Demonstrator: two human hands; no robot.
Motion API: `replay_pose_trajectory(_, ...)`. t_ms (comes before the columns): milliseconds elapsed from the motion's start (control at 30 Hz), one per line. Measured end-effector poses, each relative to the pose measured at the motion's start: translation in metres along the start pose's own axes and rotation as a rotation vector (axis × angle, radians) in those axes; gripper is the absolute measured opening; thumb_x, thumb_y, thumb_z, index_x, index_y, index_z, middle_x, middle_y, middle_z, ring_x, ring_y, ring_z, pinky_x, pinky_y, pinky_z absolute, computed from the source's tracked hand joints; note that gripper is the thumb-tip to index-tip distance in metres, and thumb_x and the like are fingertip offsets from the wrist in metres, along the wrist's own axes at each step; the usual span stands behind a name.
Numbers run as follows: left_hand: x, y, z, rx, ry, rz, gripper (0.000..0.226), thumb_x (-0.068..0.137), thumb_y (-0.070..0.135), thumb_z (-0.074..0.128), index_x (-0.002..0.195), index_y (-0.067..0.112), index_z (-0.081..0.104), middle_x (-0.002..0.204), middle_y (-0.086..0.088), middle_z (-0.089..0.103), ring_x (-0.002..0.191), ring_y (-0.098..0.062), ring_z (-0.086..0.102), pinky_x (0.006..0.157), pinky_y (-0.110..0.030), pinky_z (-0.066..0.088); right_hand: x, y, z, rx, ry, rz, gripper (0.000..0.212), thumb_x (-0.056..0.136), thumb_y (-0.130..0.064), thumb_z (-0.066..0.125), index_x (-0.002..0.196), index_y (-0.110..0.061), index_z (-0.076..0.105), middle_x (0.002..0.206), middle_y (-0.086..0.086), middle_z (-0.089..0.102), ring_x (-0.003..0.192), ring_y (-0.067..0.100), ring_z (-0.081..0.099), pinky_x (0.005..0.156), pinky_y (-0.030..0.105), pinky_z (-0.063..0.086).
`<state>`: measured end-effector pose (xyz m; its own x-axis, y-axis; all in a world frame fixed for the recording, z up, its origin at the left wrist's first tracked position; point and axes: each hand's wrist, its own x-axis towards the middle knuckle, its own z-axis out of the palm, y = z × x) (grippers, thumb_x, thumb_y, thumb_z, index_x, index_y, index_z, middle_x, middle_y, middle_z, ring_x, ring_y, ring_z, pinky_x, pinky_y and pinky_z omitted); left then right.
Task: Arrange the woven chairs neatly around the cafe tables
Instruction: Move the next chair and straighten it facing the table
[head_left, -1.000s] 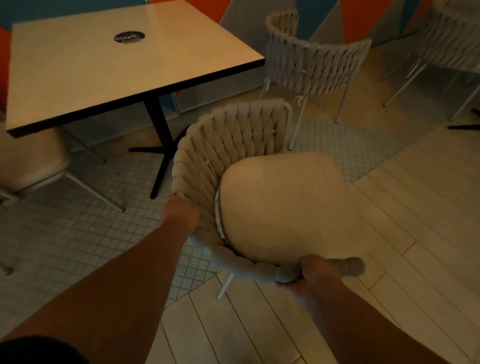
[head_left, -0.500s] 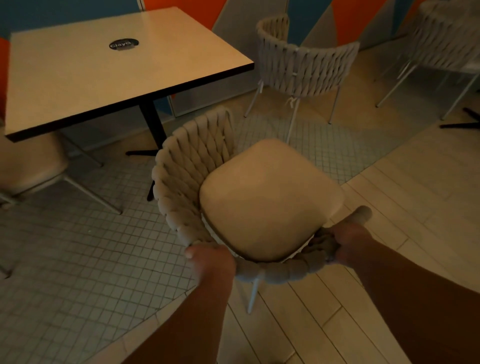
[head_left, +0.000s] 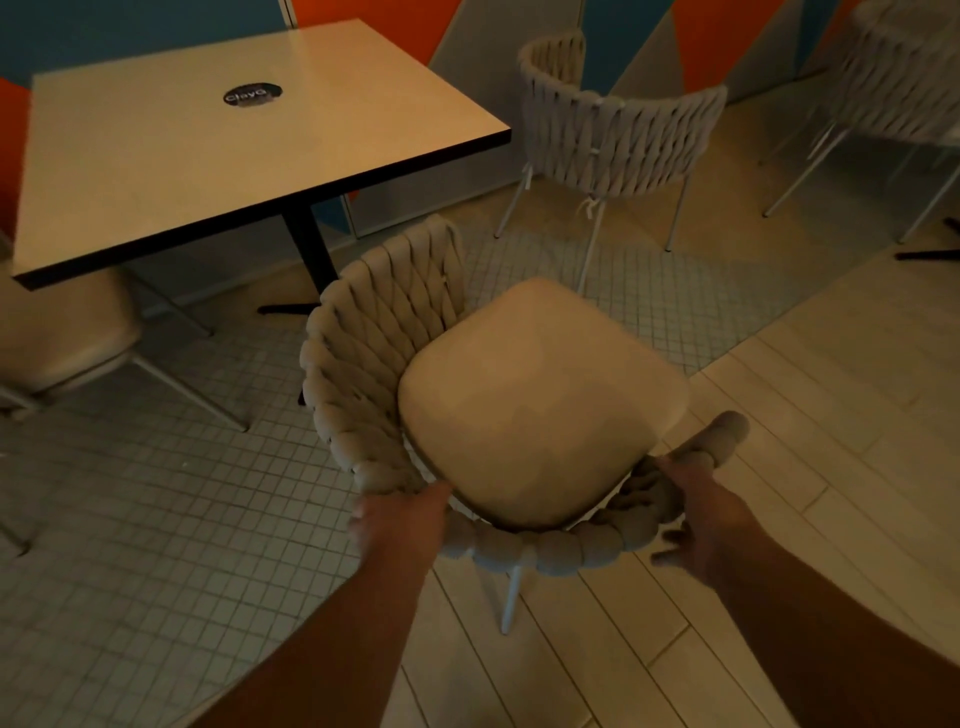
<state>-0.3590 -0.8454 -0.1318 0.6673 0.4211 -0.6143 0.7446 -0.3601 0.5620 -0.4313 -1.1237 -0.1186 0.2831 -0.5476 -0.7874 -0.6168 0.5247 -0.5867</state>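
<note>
From the head camera, you are looking down at a woven chair (head_left: 395, 364) with a tan seat cushion (head_left: 540, 400), standing where the small-tile floor (head_left: 156, 519) meets the pale plank floor (head_left: 831, 395). Your left hand (head_left: 402, 519) is resting on the chair's braided rim at the near-left corner, the thumb reaching toward the edge of the cushion; the other fingers are dropping behind the rim, so you cannot tell whether they are curling round it. Your right hand (head_left: 701, 525) is lying against the rim on the near-right side with the fingers spread and loosely open, not wrapping the braid, close to the rim's rounded end. The chair's curved back is turning toward the cafe table (head_left: 249, 150), which is standing just beyond it on a black pedestal (head_left: 306, 249) and carrying a dark round sticker (head_left: 253, 95). A second woven chair (head_left: 618, 130) is standing farther back to the right, apart from the table, and a third chair (head_left: 904, 88) is showing partly at the top right edge. A plain cushioned seat (head_left: 67, 332) is sitting under the table's left side.
</note>
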Motion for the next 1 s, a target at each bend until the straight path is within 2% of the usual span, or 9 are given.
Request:
replay_pose_trajectory(167, 0.058, 0.030, -0.052, 0.032, 0.107, 0.306, 0.100, 0.078, 0.037, 0.078, 0.157, 0.016, 0.020, 0.158, -0.019, 0.026, 0.135, -0.046, 0.041, 0.093, -0.057, 0.049, -0.040, 0.055, 0.022, 0.131, 0.006, -0.060, 0.117, 0.068, -0.052, 0.091, 0.157, -0.029, 0.020, 0.160, 0.009, 0.034, 0.138, 0.046, 0.041, 0.096, 0.071, 0.042)
replay_pose_trajectory(267, 0.086, 0.063, -0.069, 0.553, 0.072, 0.631, 0.098, 0.080, 0.061, 0.071, 0.159, 0.027, 0.025, 0.166, -0.012, 0.019, 0.150, -0.042, 0.019, 0.117, -0.063, 0.028, -0.064, 0.065, 0.046, -0.370, 0.123, -0.599, 0.132, 0.043, -0.079, 0.079, 0.152, -0.030, 0.023, 0.155, 0.009, 0.031, 0.145, 0.039, 0.029, 0.107, 0.064, 0.041)
replay_pose_trajectory(400, 0.100, 0.094, -0.069, 1.367, -0.182, 0.920, 0.132, 0.044, 0.106, 0.037, 0.157, 0.041, 0.023, 0.170, 0.001, 0.014, 0.156, -0.031, -0.006, 0.120, -0.064, -0.004, -0.071, 0.065, 0.067, -1.146, 0.021, -0.999, 0.136, 0.041, -0.112, 0.038, 0.157, -0.046, 0.010, 0.170, 0.003, -0.015, 0.151, 0.026, -0.031, 0.118, 0.061, -0.018)
replay_pose_trajectory(533, 0.118, 0.109, -0.067, 1.626, -0.236, 0.929, 0.160, 0.016, 0.114, 0.018, 0.158, 0.041, 0.020, 0.170, 0.001, 0.011, 0.155, -0.031, -0.009, 0.114, -0.068, -0.013, -0.052, 0.061, 0.082, -1.473, -0.132, -1.070, 0.153, 0.031, -0.117, 0.021, 0.161, -0.040, 0.000, 0.168, 0.006, -0.026, 0.145, 0.030, -0.042, 0.114, 0.064, -0.024)
replay_pose_trajectory(667, 0.125, 0.112, -0.058, 1.802, -0.181, 0.833, 0.152, 0.020, 0.113, -0.001, 0.144, 0.042, 0.050, 0.157, 0.006, 0.043, 0.151, -0.029, 0.021, 0.113, -0.068, -0.015, -0.043, 0.064, 0.092, -1.546, -0.182, -0.964, 0.155, 0.029, -0.117, 0.017, 0.161, -0.037, 0.002, 0.171, 0.004, -0.015, 0.152, 0.032, -0.029, 0.120, 0.061, -0.013)
replay_pose_trajectory(733, 0.125, 0.113, -0.055, 1.809, -0.170, 0.813, 0.140, 0.032, 0.112, 0.001, 0.136, 0.038, 0.059, 0.143, 0.007, 0.057, 0.145, -0.027, 0.033, 0.110, -0.066, -0.016, -0.046, 0.064, 0.095, -1.564, -0.178, -0.906, 0.146, 0.030, -0.116, 0.021, 0.152, -0.037, 0.035, 0.165, 0.004, 0.025, 0.154, 0.035, 0.011, 0.118, 0.056, 0.022)
replay_pose_trajectory(800, 0.124, 0.113, -0.055, 1.815, -0.170, 0.828, 0.122, 0.045, 0.105, 0.005, 0.127, 0.036, 0.064, 0.121, 0.008, 0.066, 0.139, -0.026, 0.042, 0.112, -0.064, -0.012, -0.048, 0.062, 0.094, -1.515, -0.156, -0.909, 0.112, 0.030, -0.115, 0.031, 0.097, -0.032, 0.069, 0.101, -0.008, 0.070, 0.104, 0.025, 0.064, 0.078, 0.039, 0.053)
replay_pose_trajectory(867, 0.126, 0.112, -0.058, 1.787, -0.166, 0.867, 0.090, 0.060, 0.095, 0.012, 0.101, 0.036, 0.067, 0.083, 0.014, 0.056, 0.126, -0.021, 0.050, 0.115, -0.063, -0.007, -0.047, 0.060, 0.093, -1.516, -0.183, -0.940, 0.100, 0.032, -0.113, 0.033, 0.065, -0.023, 0.062, 0.059, -0.008, 0.057, 0.061, 0.015, 0.058, 0.056, 0.031, 0.048)
replay_pose_trajectory(1000, 0.129, 0.106, -0.061, 1.710, -0.109, 0.894, 0.059, 0.079, 0.081, 0.025, 0.070, 0.032, 0.057, 0.070, 0.014, 0.050, 0.092, -0.014, 0.045, 0.118, -0.056, 0.004, -0.040, 0.056, 0.086, -1.579, -0.273, -1.032, 0.096, 0.042, -0.112, 0.030, 0.062, -0.024, 0.062, 0.051, -0.005, 0.056, 0.053, 0.008, 0.053, 0.050, 0.029, 0.044)
